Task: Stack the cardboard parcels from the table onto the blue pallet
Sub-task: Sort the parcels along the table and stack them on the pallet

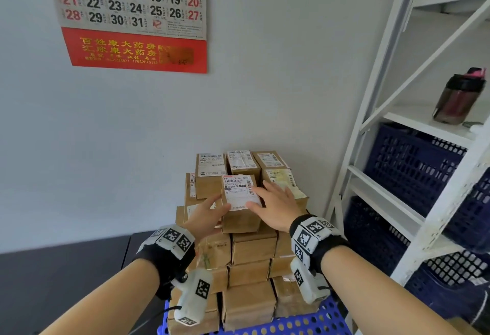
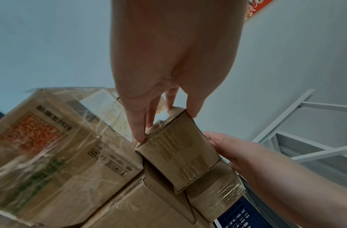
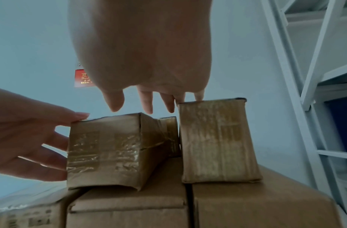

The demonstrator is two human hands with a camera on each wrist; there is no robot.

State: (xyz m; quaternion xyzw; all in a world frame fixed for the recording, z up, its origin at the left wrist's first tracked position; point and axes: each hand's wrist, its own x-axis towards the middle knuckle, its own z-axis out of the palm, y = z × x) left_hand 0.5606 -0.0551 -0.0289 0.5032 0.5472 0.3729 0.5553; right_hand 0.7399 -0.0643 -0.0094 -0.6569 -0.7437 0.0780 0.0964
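A small cardboard parcel (image 1: 240,218) with a white label lies on top of the stack of parcels (image 1: 249,271) on the blue pallet (image 1: 305,324). My left hand (image 1: 209,212) touches its left side with straight fingers (image 2: 138,131), thumb on the top edge. My right hand (image 1: 275,202) is spread over its right side, fingers straight. In the right wrist view the right hand (image 3: 147,100) hovers just above the parcel (image 3: 104,151), and the left hand (image 3: 32,138) rests against it. In the left wrist view the parcel (image 2: 178,154) sits between both hands.
Another parcel (image 3: 217,138) stands close on the right of the top one. A white metal shelf (image 1: 371,122) with dark blue crates (image 1: 411,170) and a bottle (image 1: 458,96) stands to the right. A calendar (image 1: 132,16) hangs on the wall; a dark table (image 1: 53,281) is at left.
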